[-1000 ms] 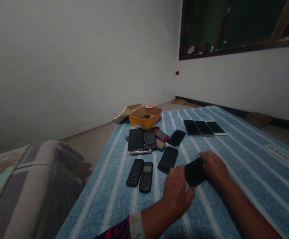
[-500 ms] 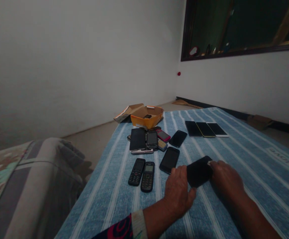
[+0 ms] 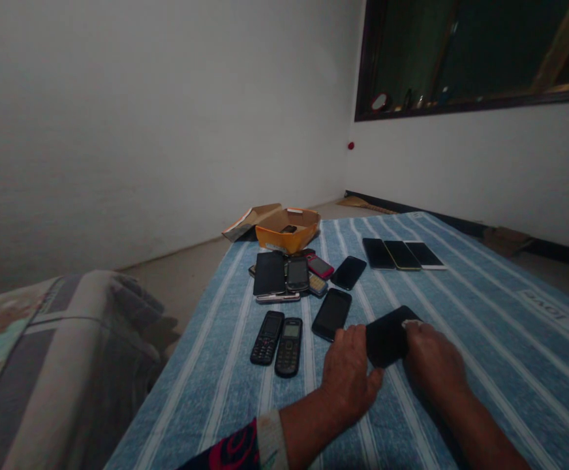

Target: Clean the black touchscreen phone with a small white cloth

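Note:
My left hand point(image 3: 347, 371) grips the left end of a black smartphone point(image 3: 386, 338), fingers on the far edge and thumb on the near one. At the phone's right end, my right hand point(image 3: 434, 359) is closed with a bit of white cloth or tissue point(image 3: 406, 322) pinched in its fingers, against the dark face. Just beyond my left hand lies another black smartphone point(image 3: 332, 313). To the left, two keypad phones, one black point(image 3: 267, 338) and one with a pale screen point(image 3: 289, 347), rest side by side.
A pile of phones point(image 3: 271, 274) sits before an open orange box point(image 3: 284, 240) with a phone inside. One black smartphone point(image 3: 348, 272) lies right of the pile. Three phones point(image 3: 402, 255) are lined up farther right on the striped blue cloth point(image 3: 206, 378). A draped grey cover point(image 3: 89, 365) stands left.
My right hand has slid left over the phone with the white piece, hiding more of its right end. My left hand keeps its hold.

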Demonstrator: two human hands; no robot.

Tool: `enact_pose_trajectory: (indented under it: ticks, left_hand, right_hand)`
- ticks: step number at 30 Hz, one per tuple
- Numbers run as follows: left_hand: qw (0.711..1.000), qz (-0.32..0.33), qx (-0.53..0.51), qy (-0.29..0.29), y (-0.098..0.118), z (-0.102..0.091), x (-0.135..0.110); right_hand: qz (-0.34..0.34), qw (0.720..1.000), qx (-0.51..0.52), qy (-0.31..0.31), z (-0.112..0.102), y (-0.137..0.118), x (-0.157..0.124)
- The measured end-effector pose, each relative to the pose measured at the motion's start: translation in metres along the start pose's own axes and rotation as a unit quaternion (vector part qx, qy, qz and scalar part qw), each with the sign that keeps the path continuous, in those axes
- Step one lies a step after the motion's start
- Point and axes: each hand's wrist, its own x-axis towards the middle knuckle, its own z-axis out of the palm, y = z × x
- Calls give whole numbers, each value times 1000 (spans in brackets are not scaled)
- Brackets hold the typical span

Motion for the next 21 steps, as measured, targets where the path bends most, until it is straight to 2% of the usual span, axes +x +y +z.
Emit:
enact_pose_trajectory:
  ticks: [6, 15, 21]
  left_hand:
    - [1000, -5, 1, 6, 5, -5, -1]
    - [1000, -11, -18, -7, 5, -6, 4]
    - [1000, -4, -11, -4, 3, -3, 5]
  right_hand:
    - [-26, 1000, -7, 7, -5, -9, -7]
    - [-9, 1000, -1, 9, 4, -6, -2]
    - [-35, 999, -29, 16, -2, -22, -13]
